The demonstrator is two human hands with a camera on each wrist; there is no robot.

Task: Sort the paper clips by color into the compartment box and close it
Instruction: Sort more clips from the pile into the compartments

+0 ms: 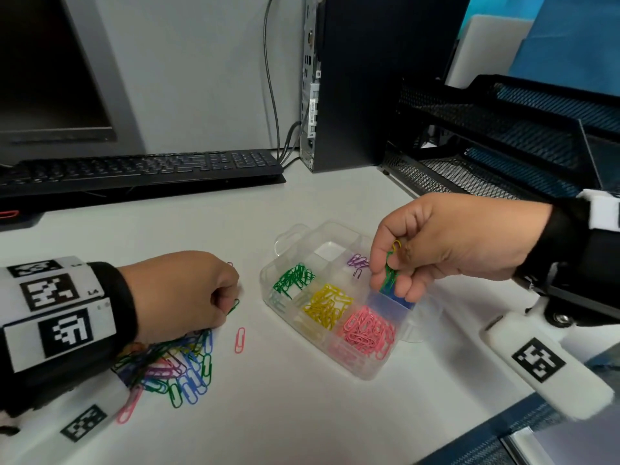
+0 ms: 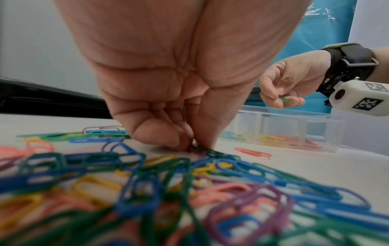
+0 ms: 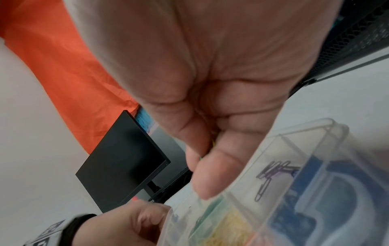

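Head view: clear compartment box [image 1: 365, 365] sits open on the white counter [image 1: 285, 414], lid hinged back toward the right and mostly hidden behind the right hand [image 1: 446, 246]. Four compartments carry sorted clips — green clips [image 1: 293, 278], yellow clips [image 1: 327, 305], pink clips [image 1: 367, 330], a few purple clips [image 1: 357, 261] at the far side. The blue compartment [image 1: 399, 302] shows colour, but the hand covers most of it.

Right hand grip: fingers curled, pinching a small bunch of green clips [image 1: 389, 273] with at least one yellow among them, held above the box near its right edge, not yet dropped.

Left hand [image 1: 181, 293] grip: fingers pressed together at the counter, pinching a single green clip [image 1: 233, 307] at the far edge of the unsorted pile [image 1: 171, 367]. Left wrist view confirms fingertips [image 2: 183, 141] down on the counter at that clip.

Remaining: the mixed pile — blue, green, purple, yellow, pink — lies well apart from the box, to its left. One stray pink clip [image 1: 239, 339] lies between pile and box; another pink clip [image 1: 127, 409] lies at the pile's near edge.

Judgement: sorting is well past halfway for yellow and pink, less so for purple. Pile still to clear, then lid to close.
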